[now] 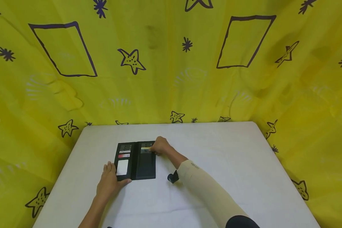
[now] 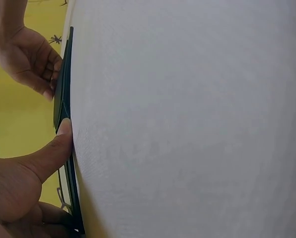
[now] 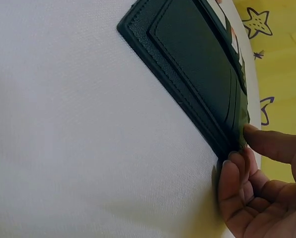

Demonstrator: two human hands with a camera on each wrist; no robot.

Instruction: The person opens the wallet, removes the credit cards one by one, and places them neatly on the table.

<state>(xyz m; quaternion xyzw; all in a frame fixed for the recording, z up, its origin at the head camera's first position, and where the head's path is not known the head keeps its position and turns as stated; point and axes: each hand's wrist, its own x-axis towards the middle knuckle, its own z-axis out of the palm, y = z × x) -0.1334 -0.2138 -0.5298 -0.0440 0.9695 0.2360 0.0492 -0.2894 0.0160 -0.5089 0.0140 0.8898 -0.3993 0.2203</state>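
Note:
A dark bifold wallet (image 1: 146,167) lies spread flat on the white table. Its left panel carries a white card (image 1: 122,167) behind a window, and above it a red-and-white card (image 1: 124,155) in a slot. A yellowish card (image 1: 145,148) shows in the upper slots of the right panel. My left hand (image 1: 107,182) holds the lower left corner, thumb along the bottom edge and fingers at the left side. My right hand (image 1: 161,146) grips the upper right edge; its thumb (image 3: 269,144) rests by the card slots and its fingers curl at the rim.
A small black object (image 1: 173,177) sits on the table (image 1: 216,152), partly behind the right forearm sleeve (image 1: 205,183). Yellow curtains (image 1: 159,88) with star drawings hang behind and beside the table.

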